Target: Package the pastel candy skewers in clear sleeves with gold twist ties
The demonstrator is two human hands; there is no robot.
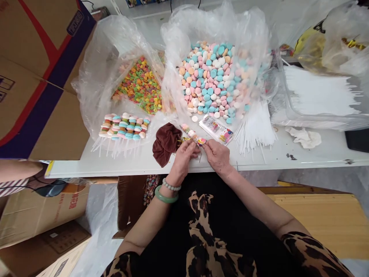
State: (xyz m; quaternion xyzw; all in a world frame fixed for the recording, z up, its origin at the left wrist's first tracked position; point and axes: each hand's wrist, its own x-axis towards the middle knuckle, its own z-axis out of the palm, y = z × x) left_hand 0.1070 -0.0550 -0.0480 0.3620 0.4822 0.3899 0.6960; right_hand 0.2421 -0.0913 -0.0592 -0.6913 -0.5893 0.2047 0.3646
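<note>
My left hand [187, 154] and my right hand [217, 154] meet near the table's front edge. Both pinch the lower end of a candy skewer [189, 132], where a colourful wrapper shows. Gold ties [181, 141] lie beside my left fingertips. Left of my left hand is a crumpled brown cloth [165, 144]. Behind my right hand lies a stack of printed cards [216, 129]. Finished-looking candy skewers [124, 127] lie side by side at the left. White sticks [256, 129] are fanned out to the right.
Behind my hands, plastic bags hold ring-shaped candies [142, 84] and pastel round candies [209, 80]. A clear tray [319, 119] of white sticks stands right, near a crumpled tissue [304, 137]. A large cardboard box [37, 77] rises at the left; a wooden stool [319, 219] is below right.
</note>
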